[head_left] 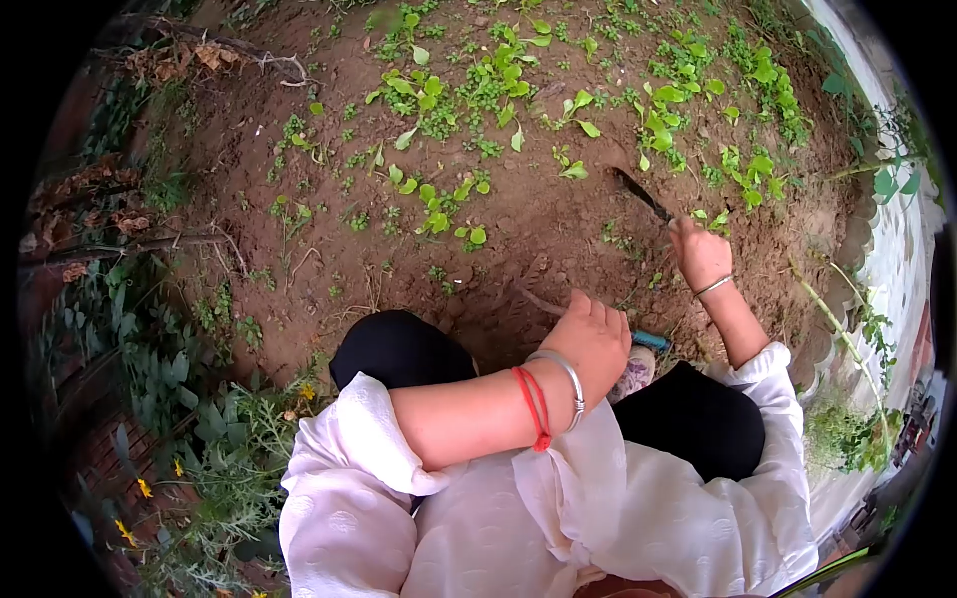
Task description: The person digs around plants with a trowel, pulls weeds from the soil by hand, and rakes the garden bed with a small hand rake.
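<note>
My right hand [701, 257] is closed around the handle of a knife [641, 194] with a dark, slightly curved blade. The blade points up and left, its tip close to the soil beside small green seedlings [570, 164]. Lower down, my left hand [595, 344] hangs in front of my knees with its fingers together and bent; its palm is hidden. A thin brownish strip [539, 303] sticks out left of these fingers. To their right shows a teal handle [651, 340]; whether it joins the strip or is held, I cannot tell.
Leafy seedlings [498, 75] grow in patches across the brown soil [299, 169]. Dry branches [199, 45] and bushes with yellow flowers [147, 488] line the left. A pale paved edge [887, 269] curves along the right. My patterned shoe [635, 371] is between my knees.
</note>
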### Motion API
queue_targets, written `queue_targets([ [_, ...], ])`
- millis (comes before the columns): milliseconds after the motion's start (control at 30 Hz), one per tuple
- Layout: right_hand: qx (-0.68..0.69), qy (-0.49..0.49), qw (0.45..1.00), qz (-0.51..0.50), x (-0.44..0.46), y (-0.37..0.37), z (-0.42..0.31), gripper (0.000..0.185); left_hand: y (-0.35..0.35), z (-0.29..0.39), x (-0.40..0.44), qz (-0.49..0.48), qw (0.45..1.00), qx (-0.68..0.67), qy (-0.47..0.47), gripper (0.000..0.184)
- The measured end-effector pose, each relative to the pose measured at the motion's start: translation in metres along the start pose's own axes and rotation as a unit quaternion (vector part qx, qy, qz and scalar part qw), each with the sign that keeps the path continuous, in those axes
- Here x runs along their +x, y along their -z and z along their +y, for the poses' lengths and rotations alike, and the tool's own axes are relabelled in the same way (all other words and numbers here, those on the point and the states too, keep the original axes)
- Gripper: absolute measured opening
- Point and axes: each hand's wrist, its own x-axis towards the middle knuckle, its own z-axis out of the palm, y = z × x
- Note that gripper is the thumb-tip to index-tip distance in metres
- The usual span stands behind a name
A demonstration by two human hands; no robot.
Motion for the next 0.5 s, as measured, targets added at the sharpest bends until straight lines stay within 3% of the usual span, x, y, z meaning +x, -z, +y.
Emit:
queue_targets([
  [33,0.025,0.013,0.999,0.044,0.003,0.019,0.002,0.027,0.004,0.000,-0.002,-0.012,1.000,-0.007,-0.009,0.050],
  [67,0.034,-0.024,0.999,0.007,0.007,0.046,-0.008,0.031,0.003,0.000,-0.004,-0.010,1.000,-0.009,-0.003,0.047],
  [133,0.155,0.027,0.987,-0.014,0.018,0.063,-0.015,0.035,0.003,0.000,-0.006,-0.003,1.000,-0.014,0.006,0.043],
  [167,0.220,0.021,0.972,-0.077,0.025,0.063,-0.025,0.037,0.004,-0.001,-0.005,-0.010,1.000,-0.026,-0.001,0.038],
  [233,0.343,0.007,0.918,-0.200,0.042,0.054,-0.048,0.040,0.010,-0.004,-0.002,-0.024,0.998,-0.047,-0.014,0.031],
  [367,0.391,-0.024,0.878,-0.274,0.065,-0.010,-0.090,0.043,0.011,0.001,-0.006,0.048,0.998,-0.030,-0.034,0.020],
  [500,0.380,-0.023,0.909,-0.172,0.067,-0.050,-0.124,0.040,0.013,-0.003,-0.011,0.046,0.996,-0.024,-0.066,0.019],
])
